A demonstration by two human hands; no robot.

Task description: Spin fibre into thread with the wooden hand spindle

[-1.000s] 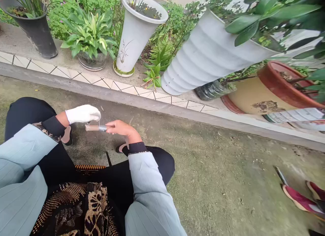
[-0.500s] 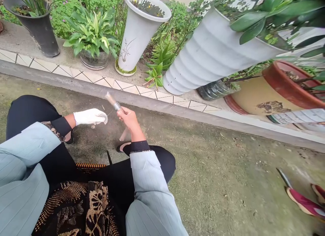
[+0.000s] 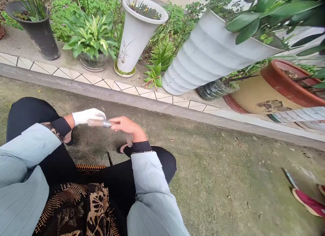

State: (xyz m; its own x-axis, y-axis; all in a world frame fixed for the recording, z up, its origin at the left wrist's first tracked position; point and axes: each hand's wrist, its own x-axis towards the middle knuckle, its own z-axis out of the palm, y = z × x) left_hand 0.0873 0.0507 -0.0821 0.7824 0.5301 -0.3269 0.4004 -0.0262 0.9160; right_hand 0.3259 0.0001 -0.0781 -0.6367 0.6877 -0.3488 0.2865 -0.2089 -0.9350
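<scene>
My right hand (image 3: 127, 124) is closed round a short stick-like tool with a silver band (image 3: 106, 124). Its brownish front end is smeared by motion, so its exact kind is unclear. This end points left and overlaps the lower edge of my left hand (image 3: 88, 116), which wears a white glove. The gloved fingers curl downward together; whatever they pinch is hidden behind the tool. Below my right wrist a pale blurred piece (image 3: 129, 140) shows near my shoe, and I cannot tell whether it belongs to the tool.
A low tiled ledge (image 3: 101, 83) runs ahead, bearing a black pot (image 3: 42, 36), a white pot (image 3: 132, 39), a tall ribbed white planter (image 3: 203, 56) and a tan-and-red pot (image 3: 274, 90). At right, a red shoe (image 3: 308, 202) stands by a thin grey object (image 3: 289, 177) on the concrete.
My right hand has swung the tool's front end down and left, from pointing up to lying level against the gloved hand. The left hand stays nearly in place.
</scene>
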